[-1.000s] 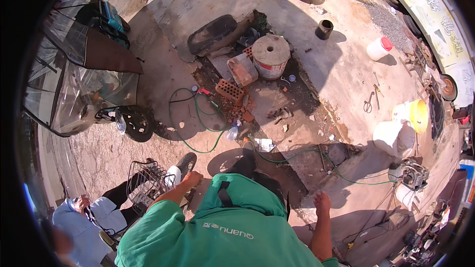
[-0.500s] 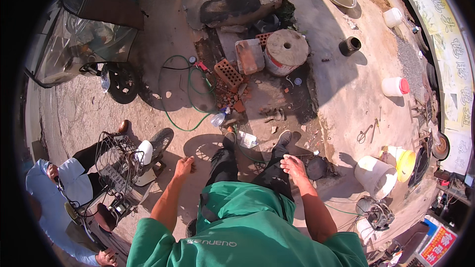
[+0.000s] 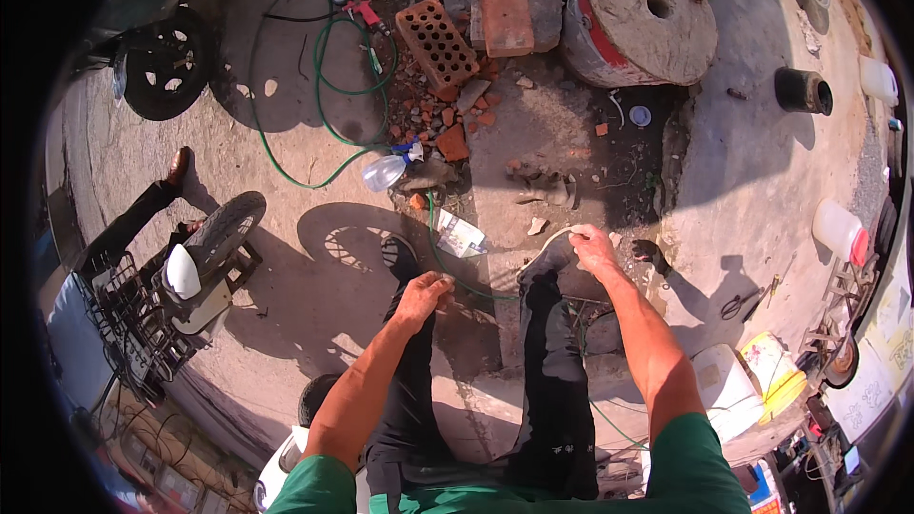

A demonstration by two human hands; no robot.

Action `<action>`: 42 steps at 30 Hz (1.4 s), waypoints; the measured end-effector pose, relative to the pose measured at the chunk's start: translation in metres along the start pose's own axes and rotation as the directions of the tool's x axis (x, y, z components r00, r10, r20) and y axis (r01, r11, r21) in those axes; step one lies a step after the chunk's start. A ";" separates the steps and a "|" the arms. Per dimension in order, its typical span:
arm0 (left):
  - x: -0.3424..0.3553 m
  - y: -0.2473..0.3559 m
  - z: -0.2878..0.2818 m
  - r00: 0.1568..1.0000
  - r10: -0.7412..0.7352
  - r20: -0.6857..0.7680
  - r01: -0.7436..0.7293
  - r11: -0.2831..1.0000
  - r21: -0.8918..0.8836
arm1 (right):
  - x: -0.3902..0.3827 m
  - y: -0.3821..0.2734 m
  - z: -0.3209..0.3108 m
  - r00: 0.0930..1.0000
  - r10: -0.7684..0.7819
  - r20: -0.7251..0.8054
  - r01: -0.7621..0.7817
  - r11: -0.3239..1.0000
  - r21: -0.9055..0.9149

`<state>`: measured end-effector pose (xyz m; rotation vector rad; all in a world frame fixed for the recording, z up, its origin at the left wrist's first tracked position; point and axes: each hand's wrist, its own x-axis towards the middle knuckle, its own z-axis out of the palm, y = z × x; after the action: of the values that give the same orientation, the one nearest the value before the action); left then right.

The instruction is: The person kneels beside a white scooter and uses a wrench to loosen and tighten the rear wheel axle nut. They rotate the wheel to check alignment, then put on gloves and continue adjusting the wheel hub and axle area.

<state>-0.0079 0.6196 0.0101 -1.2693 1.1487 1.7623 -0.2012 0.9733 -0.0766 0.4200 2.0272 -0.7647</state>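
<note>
Left hand (image 3: 426,297), right hand (image 3: 592,249): fingers curled, cannot tell whether closed or gripping | green hose (image 3: 312,187): thin, lying in loose loops on concrete ground (image 3: 119,167) beside pink-red inflator gun (image 3: 365,11), one stretch between the shoes (image 3: 398,255)

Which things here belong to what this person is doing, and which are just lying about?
Nearest the hands, so perhaps part of it: green hose, white printed packet. Whether the left hand or right hand holds anything is unclear.

Probably just lying about: perforated brick, solid red brick, red-lidded white jug.
</note>
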 end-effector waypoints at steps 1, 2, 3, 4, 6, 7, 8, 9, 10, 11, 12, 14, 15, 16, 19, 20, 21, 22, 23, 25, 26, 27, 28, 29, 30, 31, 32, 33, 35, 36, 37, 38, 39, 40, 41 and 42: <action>0.037 -0.001 0.000 0.998 -0.038 -0.058 0.034 0.998 -0.055 | 0.031 -0.003 0.005 0.998 -0.068 0.003 0.068 0.989 -0.129; 0.071 -0.003 0.000 0.988 -0.099 -0.118 0.087 0.991 -0.101 | 0.055 -0.003 0.009 0.994 -0.106 0.001 0.102 0.951 -0.293; 0.107 -0.002 -0.003 0.985 -0.107 -0.136 0.084 0.982 -0.170 | 0.078 -0.002 0.017 0.993 -0.117 -0.029 0.106 0.959 -0.262; 0.139 0.000 -0.007 0.967 -0.180 -0.182 0.137 0.965 -0.224 | 0.099 0.000 0.026 0.991 -0.117 -0.059 0.100 0.968 -0.232; 0.198 0.008 -0.015 0.953 -0.225 -0.203 0.158 0.940 -0.301 | 0.139 0.007 0.042 0.948 -0.296 -0.117 0.214 0.865 -0.453; 0.225 0.015 -0.017 0.946 -0.227 -0.231 0.132 0.921 -0.366 | 0.154 0.013 0.048 0.910 -0.389 -0.145 0.285 0.839 -0.464; 0.248 0.021 -0.020 0.918 -0.283 -0.279 0.146 0.894 -0.424 | 0.167 0.019 0.055 0.906 -0.382 -0.181 0.255 0.836 -0.487; 0.270 0.028 -0.023 0.885 -0.300 -0.357 0.104 0.874 -0.475 | 0.181 0.022 0.063 0.876 -0.443 -0.192 0.294 0.805 -0.516; 0.289 0.033 -0.026 0.839 -0.332 -0.431 0.068 0.850 -0.523 | 0.193 0.024 0.069 0.878 -0.430 -0.209 0.256 0.792 -0.554; 0.303 0.036 -0.031 0.861 -0.311 -0.403 0.026 0.817 -0.576 | 0.200 0.026 0.073 0.889 -0.400 -0.221 0.205 0.781 -0.590; 0.312 0.037 -0.036 0.877 -0.292 -0.382 -0.013 0.780 -0.625 | 0.204 0.028 0.075 0.902 -0.397 -0.169 0.201 0.733 -0.650; 0.313 0.031 -0.041 0.900 -0.095 -0.425 -0.094 0.910 -0.404 | 0.205 0.026 0.078 0.931 -0.357 -0.078 0.183 0.642 -0.745; 0.305 0.025 -0.043 0.909 0.034 -0.414 -0.134 0.967 -0.216 | 0.201 0.025 0.080 0.925 -0.371 -0.087 0.184 0.634 -0.752; 0.292 0.019 -0.043 0.915 0.136 -0.379 -0.163 0.986 -0.041 | 0.192 0.023 0.084 0.914 -0.400 -0.073 0.226 0.650 -0.725; 0.239 0.021 -0.054 0.975 0.210 -0.068 -0.104 0.707 0.700 | 0.146 0.013 0.091 0.894 -0.441 -0.083 0.325 0.764 -0.557; 0.217 0.024 -0.057 0.981 0.193 -0.025 -0.096 0.591 0.801 | 0.122 0.008 0.097 0.921 -0.382 -0.079 0.302 0.827 -0.474; 0.204 0.029 -0.058 0.951 0.307 -0.046 -0.135 0.542 0.830 | 0.098 0.001 0.100 0.947 -0.321 -0.020 0.291 0.881 -0.372; 0.193 0.036 -0.061 0.894 0.446 -0.048 -0.197 0.486 0.852 | 0.070 -0.007 0.103 0.969 -0.241 0.043 0.243 0.927 -0.287; 0.193 0.049 -0.068 0.877 0.476 -0.061 -0.163 0.416 0.894 | 0.040 -0.016 0.105 0.950 -0.300 0.090 0.312 0.927 -0.208; 0.203 0.076 -0.082 0.687 0.718 0.108 -0.259 0.104 0.960 | -0.030 -0.036 0.108 0.940 -0.271 0.205 0.280 0.960 -0.011; 0.216 0.088 -0.086 0.590 0.788 0.177 -0.263 -0.020 0.965 | -0.066 -0.045 0.106 0.931 -0.249 0.266 0.245 0.968 0.048; 0.230 0.102 -0.092 0.611 0.759 0.226 -0.215 -0.116 0.970 | -0.098 -0.053 0.104 0.890 -0.306 0.338 0.279 0.952 0.125; 0.245 0.114 -0.096 0.599 0.748 0.288 -0.208 -0.202 0.957 | -0.120 -0.061 0.111 0.849 -0.369 0.378 0.349 0.929 0.123; 0.257 0.124 -0.099 0.684 0.676 0.274 -0.158 -0.229 0.960 | -0.145 -0.066 0.117 0.845 -0.352 0.402 0.273 0.931 0.241; 0.268 0.131 -0.099 0.801 0.555 0.225 -0.086 -0.265 0.960 | -0.156 -0.067 0.121 0.792 -0.267 0.549 0.139 0.954 0.264; 0.280 0.138 -0.095 0.862 0.486 0.146 -0.045 -0.213 0.976 | -0.160 -0.066 0.133 0.736 -0.286 0.614 0.172 0.956 0.238; 0.287 0.142 -0.090 0.921 0.386 0.054 0.016 -0.177 0.984 | -0.160 -0.062 0.141 0.690 -0.256 0.677 0.257 0.961 0.102; 0.286 0.141 -0.085 0.917 0.396 0.054 0.016 -0.171 0.985 | -0.157 -0.058 0.152 0.676 -0.248 0.694 0.254 0.962 0.096; 0.271 0.139 -0.072 0.959 0.275 0.073 -0.037 -0.133 0.990 | -0.145 -0.047 0.171 0.667 -0.219 0.712 0.272 0.961 0.040; 0.260 0.139 -0.065 0.976 0.206 0.076 -0.053 -0.115 0.992 | -0.142 -0.042 0.176 0.668 -0.141 0.731 0.262 0.964 -0.054; 0.246 0.138 -0.057 0.970 0.216 0.115 -0.096 -0.094 0.991 | -0.138 -0.036 0.177 0.678 -0.103 0.728 0.223 0.972 -0.070; 0.230 0.138 -0.047 0.964 0.222 0.144 -0.131 -0.070 0.989 | -0.137 -0.032 0.178 0.706 -0.114 0.699 0.185 0.982 -0.027; 0.216 0.141 -0.037 0.958 0.231 0.171 -0.164 -0.047 0.985 | -0.136 -0.029 0.178 0.732 -0.107 0.672 0.141 0.990 0.003; 0.204 0.144 -0.026 0.935 0.264 0.237 -0.240 -0.021 0.970 | -0.136 -0.027 0.178 0.756 -0.107 0.646 0.101 0.994 0.047; 0.194 0.149 -0.013 0.906 0.302 0.298 -0.312 -0.002 0.950 | -0.135 -0.026 0.178 0.773 -0.132 0.621 0.124 0.991 0.056; 0.188 0.157 -0.001 0.871 0.342 0.354 -0.381 0.012 0.925 | -0.135 -0.024 0.177 0.782 -0.131 0.609 0.143 0.989 0.030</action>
<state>-0.2029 0.5627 -0.1274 -0.0106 2.2202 0.7215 -0.0301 0.8381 -0.0259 -0.0060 1.4531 -0.8388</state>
